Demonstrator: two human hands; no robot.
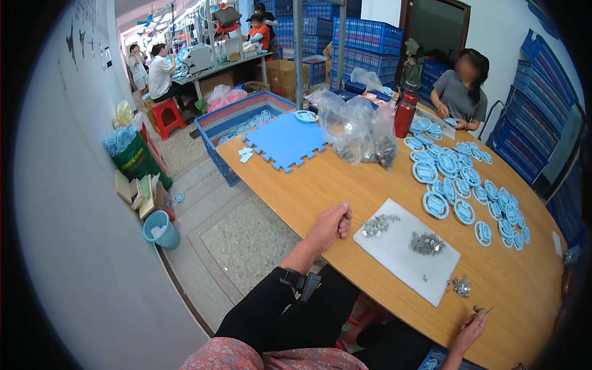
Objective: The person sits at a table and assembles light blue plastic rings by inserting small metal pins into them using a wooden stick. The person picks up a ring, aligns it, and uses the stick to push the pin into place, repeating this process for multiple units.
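My left hand (332,228) rests at the near table edge, left of a white board (399,280). Its fingers are curled closed; whatever may be inside is hidden. On the board lie two heaps of small silvery metal pieces, one pile (380,225) nearest my left hand and a darker pile (427,243) farther right. A smaller heap of metal bits (461,286) sits on the wood just off the board's right corner. Close to it, my right hand (471,330) pinches a thin pointed tool (489,310) over the table's near edge.
Many light-blue oval plastic pieces (447,161) spread over the table's right side. Beyond the board stand clear plastic bags (364,132), a red flask (405,110) and a blue foam mat (287,139). Across sits a co-worker (461,92). Blue crates (533,114) are stacked at right.
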